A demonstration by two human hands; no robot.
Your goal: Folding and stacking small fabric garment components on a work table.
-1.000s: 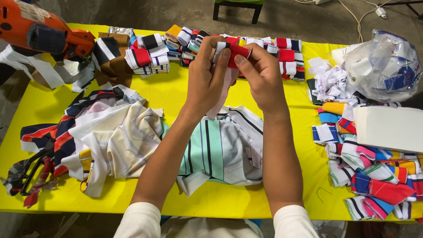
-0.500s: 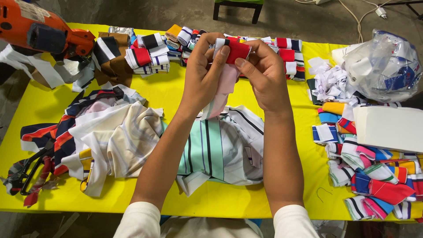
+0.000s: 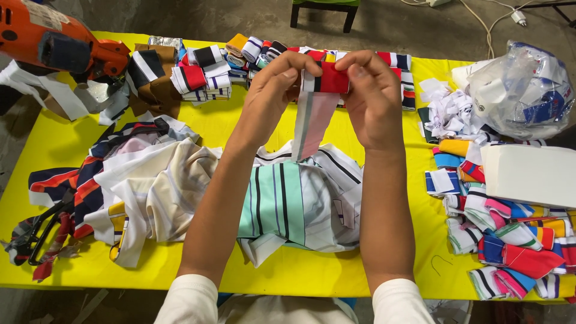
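Both hands, left (image 3: 267, 96) and right (image 3: 375, 99), grip a striped fabric strip (image 3: 317, 102) in their fingers above the yellow counter (image 3: 240, 129).

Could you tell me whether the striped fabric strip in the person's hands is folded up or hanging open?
Partly open. Both hands, left hand and right hand, pinch the fabric strip at its red top, while its pale end hangs loose below.

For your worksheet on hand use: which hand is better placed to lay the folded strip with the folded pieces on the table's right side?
Probably the right hand. It pinches the red end of the fabric strip and is nearer the folded pieces; the left hand would have to cross over.
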